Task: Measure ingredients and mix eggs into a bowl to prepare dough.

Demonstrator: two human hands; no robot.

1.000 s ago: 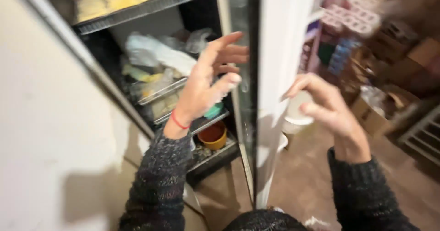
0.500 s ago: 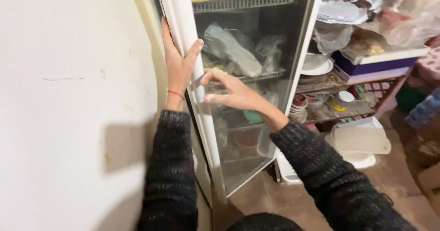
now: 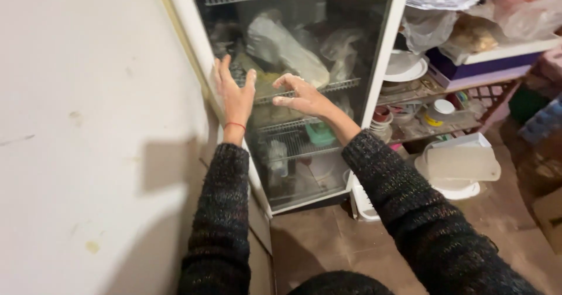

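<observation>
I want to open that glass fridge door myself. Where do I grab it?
No handle shows on the glass door. Likely grip its white left edge, beside the left hand, coming from the wall side: that long, narrow upright edge lets fingers curl round.

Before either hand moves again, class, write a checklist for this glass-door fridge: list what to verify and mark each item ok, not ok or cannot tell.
1. Glass door shut against its white frame: ok, it looks closed.
2. Left hand flat on the door's left edge, fingers spread: ok.
3. Right hand empty, no grip on anything: ok.
4. Door seal fully seated: cannot tell.
5. Bagged goods on the wire shelves behind the glass, clear of the door: cannot tell.
6. Floor beside the fridge clear of the white lidded tub: not ok, it sits close by.
</observation>
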